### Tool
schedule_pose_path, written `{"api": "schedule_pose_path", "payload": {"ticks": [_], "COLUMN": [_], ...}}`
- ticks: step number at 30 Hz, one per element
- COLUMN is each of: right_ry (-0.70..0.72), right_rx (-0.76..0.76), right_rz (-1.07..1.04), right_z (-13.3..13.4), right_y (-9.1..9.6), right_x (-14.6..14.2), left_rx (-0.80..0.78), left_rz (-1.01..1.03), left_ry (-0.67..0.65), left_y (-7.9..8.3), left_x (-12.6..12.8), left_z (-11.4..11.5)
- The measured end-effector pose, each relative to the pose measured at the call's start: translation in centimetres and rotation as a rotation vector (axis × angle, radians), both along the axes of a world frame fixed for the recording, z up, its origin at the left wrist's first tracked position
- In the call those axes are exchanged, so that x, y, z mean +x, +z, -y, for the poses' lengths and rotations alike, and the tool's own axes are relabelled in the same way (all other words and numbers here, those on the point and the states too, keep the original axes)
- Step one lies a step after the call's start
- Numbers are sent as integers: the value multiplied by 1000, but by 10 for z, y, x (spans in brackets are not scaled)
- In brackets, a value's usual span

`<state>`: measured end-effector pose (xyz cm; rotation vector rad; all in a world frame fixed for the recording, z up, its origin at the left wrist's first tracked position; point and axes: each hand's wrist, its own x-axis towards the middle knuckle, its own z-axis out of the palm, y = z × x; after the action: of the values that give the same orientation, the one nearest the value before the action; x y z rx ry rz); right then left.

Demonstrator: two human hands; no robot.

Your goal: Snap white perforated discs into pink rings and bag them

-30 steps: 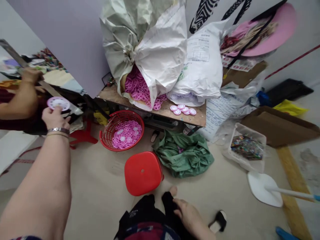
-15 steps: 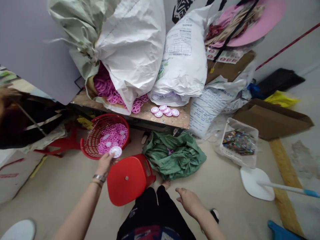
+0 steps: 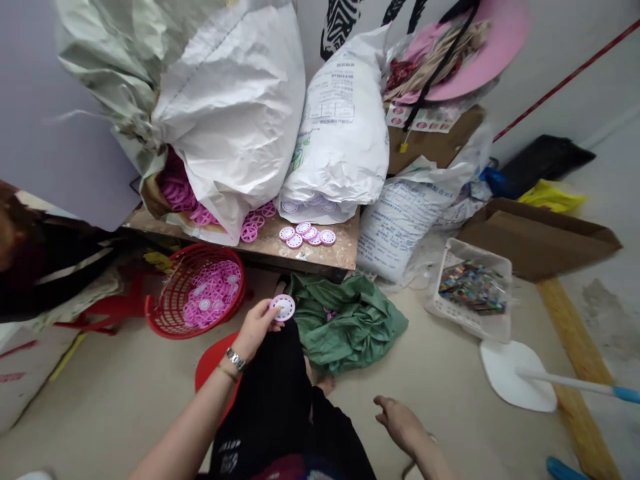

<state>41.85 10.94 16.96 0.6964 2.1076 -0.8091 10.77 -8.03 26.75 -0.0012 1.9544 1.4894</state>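
Pinched in my left hand [image 3: 257, 327] is a round white disc with a pink edge [image 3: 283, 307], held above my leg. My right hand [image 3: 399, 420] hangs over the floor at the lower right, fingers loosely extended and holding nothing. Left of the held disc stands a red basket [image 3: 156, 317] with many pink rings and a few discs [image 3: 213, 293] inside. Several similar discs [image 3: 306, 235] lie on the table edge. A crumpled green sack [image 3: 357, 327] rests on the floor between my hands, with something pink in its folds.
White sacks [image 3: 240, 113] stand on the wooden table [image 3: 275, 257], one spilling pink rings. My leg partly covers a red stool [image 3: 213, 360]. On the right are a white bin of small colourful pieces [image 3: 475, 327], a cardboard box [image 3: 540, 233] and a white-headed long-handled tool [image 3: 520, 380].
My left hand has carried the disc rightward, away from the basket. My leg has shifted over the stool, and the view has turned slightly. My right hand has moved a little lower and right.
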Motion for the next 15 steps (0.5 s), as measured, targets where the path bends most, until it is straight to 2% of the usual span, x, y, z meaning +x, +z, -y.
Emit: {"api": "schedule_pose_path", "payload": {"ticks": [3,6,9,11,15], "right_ry": [-18,-41,-63,-82,-133], "right_rx": [-31,-30,-26,-24,-43], "right_rz": [44,68,47,14,-81], "right_z": [-2,-5,-9,-12,-19], "right_y": [-5,-17,-33,-44,-57], "right_x": [22,41,46,37,-14], "left_rx": [-1,-28,-73,-105,-155], "left_rz": [-125,-218,-274,-307,-384], "left_ry": [-31,-51,-77,-102,-163], "left_y": [25,36,32,23,1], "left_x": [-23,-41,-56,-65,-94], "left_z": [-23,-42,-56,-64,-83]}}
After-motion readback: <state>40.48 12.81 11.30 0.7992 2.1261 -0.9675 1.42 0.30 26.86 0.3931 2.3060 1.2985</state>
